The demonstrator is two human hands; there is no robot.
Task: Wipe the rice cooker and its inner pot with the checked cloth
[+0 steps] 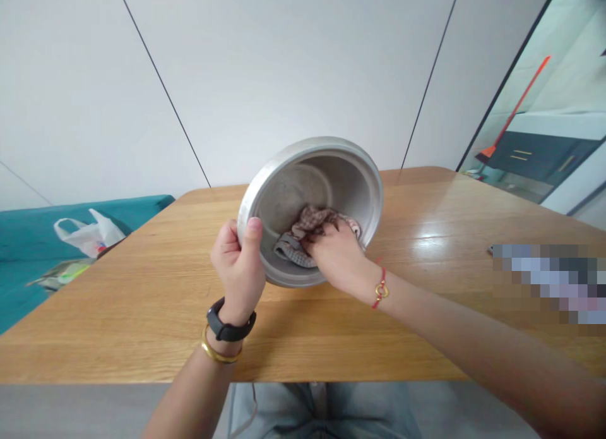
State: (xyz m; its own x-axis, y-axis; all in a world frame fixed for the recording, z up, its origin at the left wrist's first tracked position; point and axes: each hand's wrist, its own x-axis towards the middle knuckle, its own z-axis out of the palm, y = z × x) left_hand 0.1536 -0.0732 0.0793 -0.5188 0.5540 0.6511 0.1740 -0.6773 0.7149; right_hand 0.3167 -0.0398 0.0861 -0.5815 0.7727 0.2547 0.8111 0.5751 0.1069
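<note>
A round grey metal pot (pixel 298 189) is tilted above the wooden table, its opening facing me. My left hand (pixel 239 256) grips the pot's left rim, thumb over the edge and fingers behind it. Inside the pot, my right hand (pixel 336 252) presses a crumpled brown-and-white checked cloth (pixel 315 221) against the lower wall. The right fingers are bent into the cloth and partly hidden by it. Part of the cloth has a grey checked edge, lying toward the pot's lower left.
The wooden table (pixel 156 300) reaches to a pale panelled wall (pixel 303 60). On the right, a blurred-out object (pixel 549 281) lies on it. To the left, a teal seat (pixel 28 237) carries a white plastic bag (pixel 89 237). An orange-handled broom (pixel 521 104) stands beyond the doorway.
</note>
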